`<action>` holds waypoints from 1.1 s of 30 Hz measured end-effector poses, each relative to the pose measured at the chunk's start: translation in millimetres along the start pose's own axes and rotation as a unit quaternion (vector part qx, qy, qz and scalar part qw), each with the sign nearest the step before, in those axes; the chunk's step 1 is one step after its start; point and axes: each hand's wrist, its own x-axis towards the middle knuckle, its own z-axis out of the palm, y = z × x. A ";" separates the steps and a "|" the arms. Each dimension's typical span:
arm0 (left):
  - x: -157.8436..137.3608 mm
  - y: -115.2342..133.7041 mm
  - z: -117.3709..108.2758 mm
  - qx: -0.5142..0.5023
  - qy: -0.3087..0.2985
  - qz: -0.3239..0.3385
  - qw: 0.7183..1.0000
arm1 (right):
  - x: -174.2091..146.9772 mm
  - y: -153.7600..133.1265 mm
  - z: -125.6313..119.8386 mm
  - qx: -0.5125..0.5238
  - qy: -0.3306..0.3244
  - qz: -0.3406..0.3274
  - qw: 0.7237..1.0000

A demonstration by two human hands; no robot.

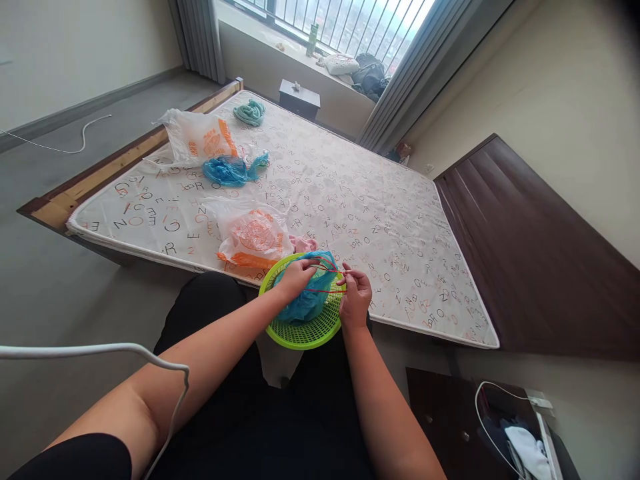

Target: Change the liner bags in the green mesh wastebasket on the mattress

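White cable (150,357) nearest us, looping over our left forearm; our black-clad lap below. Our left hand (296,277), grip closed, pinching top of blue plastic bag (305,300); our right hand (356,298), grip closed on thin red string (327,291) stretched across to bag. Bag sits in lime-green plastic basket (305,333) at near edge of mattress (380,227). Just beyond basket: white-and-orange plastic bag (253,237); farther on mattress: second blue bag (231,170), second white-and-orange bag (200,139), teal cloth (250,112); dark headboard (530,253) at right.
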 end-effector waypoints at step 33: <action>4.5 1.4 3.1 -0.120 -0.152 -0.118 0.974 | -1.6 11.7 0.1 0.015 -0.225 0.121 0.967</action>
